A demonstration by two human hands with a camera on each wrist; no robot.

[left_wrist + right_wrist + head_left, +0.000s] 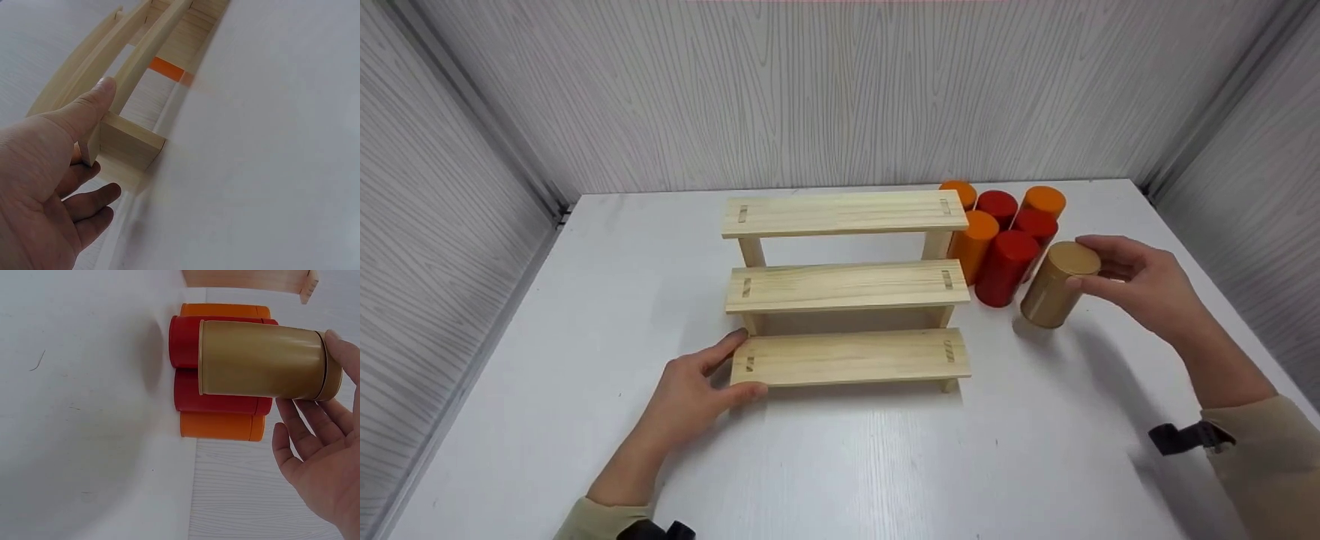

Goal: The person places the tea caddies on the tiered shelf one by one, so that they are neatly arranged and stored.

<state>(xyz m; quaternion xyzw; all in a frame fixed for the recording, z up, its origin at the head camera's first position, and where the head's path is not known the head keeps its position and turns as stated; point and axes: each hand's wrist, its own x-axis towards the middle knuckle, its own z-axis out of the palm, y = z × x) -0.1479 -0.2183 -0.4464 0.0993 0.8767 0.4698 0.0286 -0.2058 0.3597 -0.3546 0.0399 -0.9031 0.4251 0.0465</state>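
Observation:
A three-step wooden rack (851,360) stands in the middle of the white table. My left hand (690,394) grips the left end of its lowest step, thumb along the front edge and fingers behind; the left wrist view shows the thumb (93,107) on the board's end. At the right, my right hand (1147,285) pinches a gold tin canister (1054,292) near its lid, between thumb and fingers. The tin is upright, close over the table. Just behind and left of it stand red canisters (1005,270) and orange canisters (979,240), several in all.
The rack's top step (840,214) overlaps part of the orange canisters in the head view. A pale wood-grain panel (840,90) rises behind the white table (847,465), with side panels (442,187) at left and right.

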